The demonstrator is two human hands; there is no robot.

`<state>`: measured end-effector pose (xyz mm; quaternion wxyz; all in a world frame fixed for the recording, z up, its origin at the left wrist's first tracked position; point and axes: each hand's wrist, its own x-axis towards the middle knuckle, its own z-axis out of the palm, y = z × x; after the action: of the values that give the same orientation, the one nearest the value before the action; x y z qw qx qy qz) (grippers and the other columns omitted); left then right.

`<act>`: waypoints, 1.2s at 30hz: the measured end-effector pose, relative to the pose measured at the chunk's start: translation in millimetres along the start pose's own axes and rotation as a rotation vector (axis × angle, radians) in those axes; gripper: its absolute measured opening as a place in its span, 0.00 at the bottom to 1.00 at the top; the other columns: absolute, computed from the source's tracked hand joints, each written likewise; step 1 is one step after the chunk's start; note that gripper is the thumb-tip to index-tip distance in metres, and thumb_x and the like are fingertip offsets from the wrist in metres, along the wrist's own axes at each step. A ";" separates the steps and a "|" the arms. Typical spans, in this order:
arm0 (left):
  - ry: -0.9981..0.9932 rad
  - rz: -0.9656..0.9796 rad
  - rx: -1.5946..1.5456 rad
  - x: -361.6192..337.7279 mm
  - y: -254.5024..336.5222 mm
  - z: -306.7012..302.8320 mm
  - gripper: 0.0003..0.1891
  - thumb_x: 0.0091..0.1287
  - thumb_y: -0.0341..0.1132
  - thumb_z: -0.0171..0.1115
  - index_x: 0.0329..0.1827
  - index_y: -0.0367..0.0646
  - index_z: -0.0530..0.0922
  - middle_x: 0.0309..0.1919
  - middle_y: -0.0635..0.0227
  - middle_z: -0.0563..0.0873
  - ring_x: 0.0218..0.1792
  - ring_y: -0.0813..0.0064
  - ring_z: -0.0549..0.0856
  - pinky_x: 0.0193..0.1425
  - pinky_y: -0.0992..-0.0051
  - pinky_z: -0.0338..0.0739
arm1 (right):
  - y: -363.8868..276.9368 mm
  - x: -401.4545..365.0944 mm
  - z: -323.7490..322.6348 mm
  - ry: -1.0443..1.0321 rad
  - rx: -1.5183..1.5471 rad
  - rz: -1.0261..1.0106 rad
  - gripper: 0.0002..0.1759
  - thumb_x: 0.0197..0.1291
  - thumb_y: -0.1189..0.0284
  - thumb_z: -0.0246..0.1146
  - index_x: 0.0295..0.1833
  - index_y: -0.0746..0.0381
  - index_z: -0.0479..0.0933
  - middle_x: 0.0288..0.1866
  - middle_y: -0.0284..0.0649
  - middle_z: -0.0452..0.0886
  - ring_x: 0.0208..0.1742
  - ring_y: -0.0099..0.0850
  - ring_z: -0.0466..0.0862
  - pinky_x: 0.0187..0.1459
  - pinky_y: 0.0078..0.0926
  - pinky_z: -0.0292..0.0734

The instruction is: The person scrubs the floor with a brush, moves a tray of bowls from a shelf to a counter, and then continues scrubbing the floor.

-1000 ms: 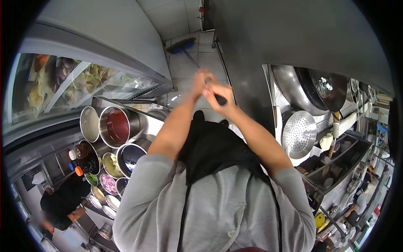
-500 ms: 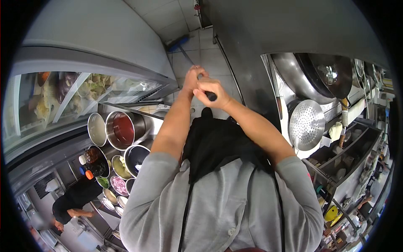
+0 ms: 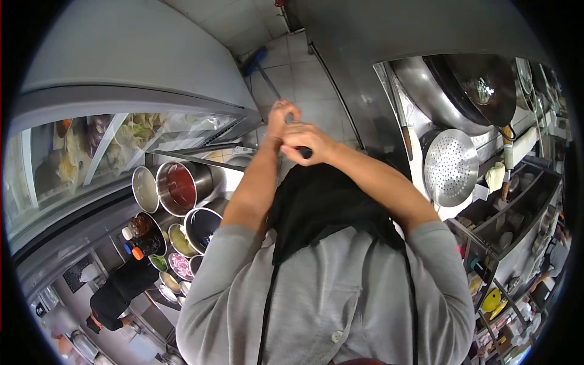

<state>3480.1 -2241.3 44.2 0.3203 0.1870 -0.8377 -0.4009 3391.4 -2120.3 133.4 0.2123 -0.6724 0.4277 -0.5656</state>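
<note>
A long-handled broom slants away from me, its blue head down on the tiled floor by the base of the pale cabinet. My left hand is closed around the handle, farther along it. Just behind, my right hand wraps the black grip near the handle's end, touching or nearly touching the left. The grip's tip pokes out beneath the right palm. Fine detail of the broom head is too small to make out.
Left stands a glass-fronted cabinet with food inside. Below it are a pot of red liquid, bottles and bowls of ingredients. Right are a steel panel, a wok and a perforated strainer. Another person works at lower left.
Both hands remain on the broom handle. My right hand has tilted and drawn closer to the left one. The broom head has shifted slightly left in view, and the camera has turned a little.
</note>
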 end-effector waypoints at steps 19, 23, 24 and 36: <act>0.061 0.004 -0.012 11.9 34.7 -7.7 0.07 0.50 0.33 0.71 0.25 0.42 0.80 0.29 0.60 0.84 0.38 0.54 0.82 0.44 0.59 0.75 | -47.7 23.1 -27.8 -0.058 0.030 0.124 0.17 0.58 0.74 0.66 0.21 0.61 0.66 0.22 0.41 0.71 0.27 0.40 0.73 0.35 0.38 0.68; 0.122 -0.015 -0.040 -23.7 113.4 21.9 0.09 0.49 0.27 0.72 0.23 0.41 0.77 0.23 0.62 0.81 0.30 0.57 0.81 0.40 0.61 0.74 | -127.7 11.0 -65.2 -0.081 0.129 0.068 0.19 0.55 0.81 0.66 0.20 0.61 0.63 0.19 0.40 0.66 0.21 0.39 0.67 0.27 0.36 0.61; 0.065 -0.045 -0.038 -22.0 125.7 20.6 0.09 0.49 0.26 0.72 0.22 0.41 0.77 0.22 0.62 0.81 0.28 0.58 0.81 0.39 0.62 0.74 | -136.9 8.3 -69.5 -0.056 0.126 0.101 0.19 0.54 0.82 0.65 0.20 0.61 0.62 0.19 0.39 0.66 0.21 0.39 0.67 0.26 0.36 0.61; 0.079 -0.067 0.020 -3.3 41.7 -0.5 0.10 0.51 0.26 0.70 0.21 0.41 0.75 0.23 0.59 0.80 0.32 0.55 0.81 0.39 0.60 0.75 | -61.1 14.3 -27.3 -0.071 0.079 0.093 0.17 0.54 0.78 0.67 0.22 0.61 0.64 0.21 0.40 0.68 0.25 0.40 0.71 0.30 0.37 0.64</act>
<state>3480.5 -2214.3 76.2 0.3377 0.2340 -0.8215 -0.3953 3386.0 -2093.3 196.0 0.2797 -0.6624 0.4283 -0.5472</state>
